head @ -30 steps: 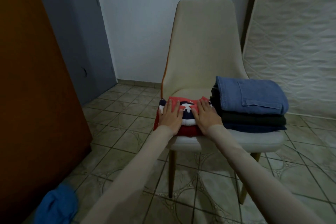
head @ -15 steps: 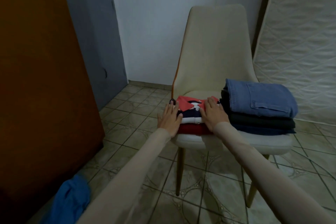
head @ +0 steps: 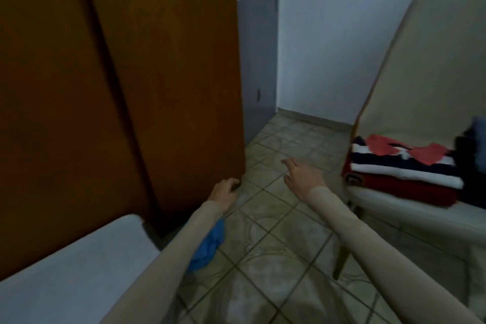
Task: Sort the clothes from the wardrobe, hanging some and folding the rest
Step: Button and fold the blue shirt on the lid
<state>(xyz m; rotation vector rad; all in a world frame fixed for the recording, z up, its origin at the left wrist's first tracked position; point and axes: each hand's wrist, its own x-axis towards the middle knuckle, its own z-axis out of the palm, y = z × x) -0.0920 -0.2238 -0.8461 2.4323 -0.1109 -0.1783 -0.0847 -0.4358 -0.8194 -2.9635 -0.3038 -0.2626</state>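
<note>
Two bare hands hang over the tiled floor (head: 276, 218) at mid-frame, neither grasping any cloth. At centre, the left hand (head: 223, 191) sits at the bottom corner of the brown wardrobe door (head: 163, 73), its fingers curled there in a clenched-looking grip; whether they hook the door edge or merely brush it cannot be told in the blur. Just right of centre, the right hand (head: 302, 175) floats in the air with fingers relaxed and released, touching nothing.

At the right edge of the frame, a folded red, navy and white striped garment (head: 402, 168) lies on the seat of a cream chair (head: 431, 73), with a darker pile (head: 470, 150) beside it, cut off by the frame. A crumpled blue garment (head: 207, 247) lies on the floor at lower centre, partly hidden under the left forearm, beside a pale padded surface (head: 65, 271) at lower left.

Risks from here, by judgement: a foot could catch or slide on the loose blue cloth; the striped stack sits near the seat's front edge and a passing sleeve could drag it off; fingers at the door corner could be pinched if it swings.
</note>
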